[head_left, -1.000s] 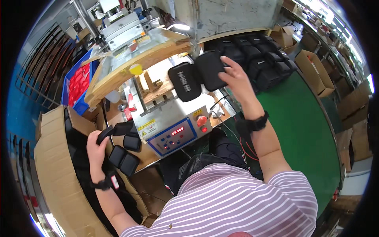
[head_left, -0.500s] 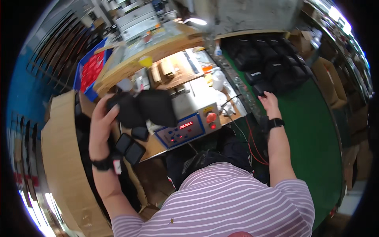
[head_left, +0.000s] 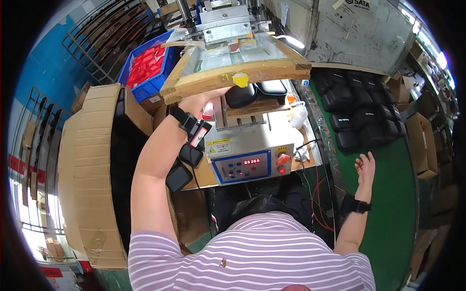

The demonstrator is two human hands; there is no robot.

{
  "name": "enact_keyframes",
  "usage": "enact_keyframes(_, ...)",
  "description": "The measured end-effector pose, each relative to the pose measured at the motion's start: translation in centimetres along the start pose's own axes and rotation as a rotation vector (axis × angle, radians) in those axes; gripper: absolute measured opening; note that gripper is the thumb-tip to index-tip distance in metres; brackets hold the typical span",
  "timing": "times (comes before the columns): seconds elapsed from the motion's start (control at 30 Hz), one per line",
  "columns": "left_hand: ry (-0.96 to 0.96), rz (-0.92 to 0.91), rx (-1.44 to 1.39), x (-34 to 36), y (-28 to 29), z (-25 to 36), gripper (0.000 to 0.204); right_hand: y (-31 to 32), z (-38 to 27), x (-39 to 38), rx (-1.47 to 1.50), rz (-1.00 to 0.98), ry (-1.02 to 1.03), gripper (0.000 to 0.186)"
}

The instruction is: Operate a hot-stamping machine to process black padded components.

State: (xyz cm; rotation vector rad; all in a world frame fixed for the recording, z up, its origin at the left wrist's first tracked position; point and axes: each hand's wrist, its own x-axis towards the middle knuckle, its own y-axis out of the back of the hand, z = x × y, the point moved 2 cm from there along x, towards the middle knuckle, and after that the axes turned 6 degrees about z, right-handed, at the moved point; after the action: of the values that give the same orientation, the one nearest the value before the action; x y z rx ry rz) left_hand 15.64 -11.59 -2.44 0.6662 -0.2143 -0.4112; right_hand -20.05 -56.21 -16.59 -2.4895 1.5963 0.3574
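My left hand (head_left: 206,99) reaches under the wooden screen frame (head_left: 238,73) of a press machine, holding the left side of an opened black zip case (head_left: 241,96). The frame hides most of its fingers. The case lies spread on the wooden jig, and its other half (head_left: 272,87) shows a pale edge. My right hand (head_left: 365,170) is off to the right above the green table, empty, with fingers apart. It is nearest to the rows of black cases (head_left: 359,114) but apart from them.
The control box (head_left: 252,165) with a lit red display and red knob sits below the jig. More black cases (head_left: 179,177) lie at its left. A blue crate (head_left: 170,58) of red pieces and a big cardboard box (head_left: 92,179) stand left. White bottle (head_left: 297,116) at right.
My left hand has carried the opened case forward and right, from above the bench's left side onto the jig under the frame. My right hand has drawn back from the rows of cases.
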Motion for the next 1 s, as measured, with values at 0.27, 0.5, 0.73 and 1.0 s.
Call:
enact_keyframes(0.27,-0.355,-0.279,0.695,-3.1,-0.7,6.4,0.072,-2.6,-2.8,-3.1,0.019,-0.097,0.065,0.059)
enact_keyframes(0.5,-0.505,-0.206,0.422,-6.0,-1.0,3.7,0.069,-5.4,-2.3,-4.2,0.024,-0.272,0.059,0.047)
enact_keyframes(0.73,-0.248,0.18,0.01,-13.4,4.5,-5.3,0.039,-2.0,-1.6,-2.2,-0.003,-0.258,0.103,0.034)
enact_keyframes(1.0,0.461,0.0,0.796,-16.8,-0.5,-21.8,0.094,-5.7,-2.7,-4.3,-0.04,-0.294,0.102,0.032)
